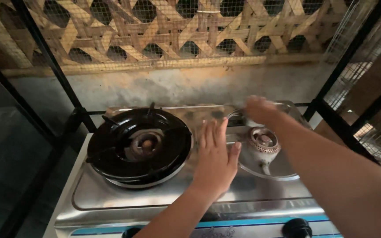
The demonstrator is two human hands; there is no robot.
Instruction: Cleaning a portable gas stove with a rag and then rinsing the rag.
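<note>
A two-burner steel gas stove (111,196) stands in front of me. Its left burner carries a black round pan support (140,145). The right burner head (264,142) is bare, sitting in a shallow steel drip dish (283,169). My left hand (216,158) lies flat, fingers together, on the stove top between the two burners. My right hand (261,110) reaches over the far rim of the right dish; it is blurred and what its fingers touch cannot be made out.
Two black knobs (296,227) sit on the stove's front panel. A black metal frame (58,75) surrounds the stove. Behind stand a stained wall (190,86) and a woven bamboo lattice with wire mesh (168,31).
</note>
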